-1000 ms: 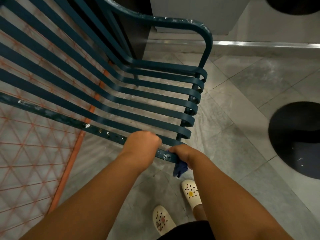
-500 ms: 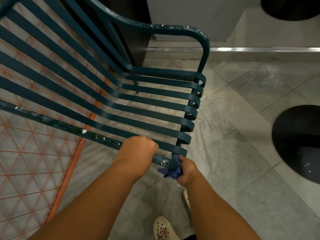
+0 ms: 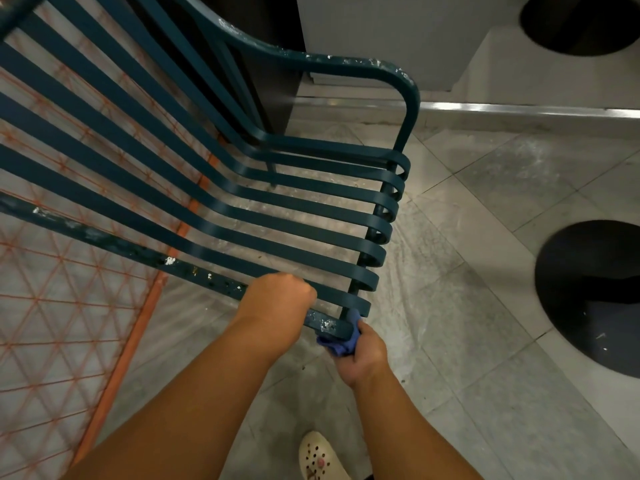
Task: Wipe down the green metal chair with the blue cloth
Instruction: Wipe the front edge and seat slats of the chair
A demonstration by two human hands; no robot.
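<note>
The green metal chair fills the upper left, its flat slats curving from the back down into the seat. My left hand is closed around the near armrest bar, which carries chipped white paint spots. My right hand grips the bunched blue cloth and presses it against the front end of that bar, where the bar meets the front leg. Part of the cloth sticks up beside the leg. The far armrest curves down at the upper right.
Grey marble floor tiles lie under and right of the chair. Two round black table bases sit at the right and top right. An orange patterned floor area runs along the left. My cream clog stands below the hands.
My right hand has dropped from on top of the bar's end to below and beside it, pulling the cloth around the corner. My left hand keeps its grip. The view has shifted slightly.
</note>
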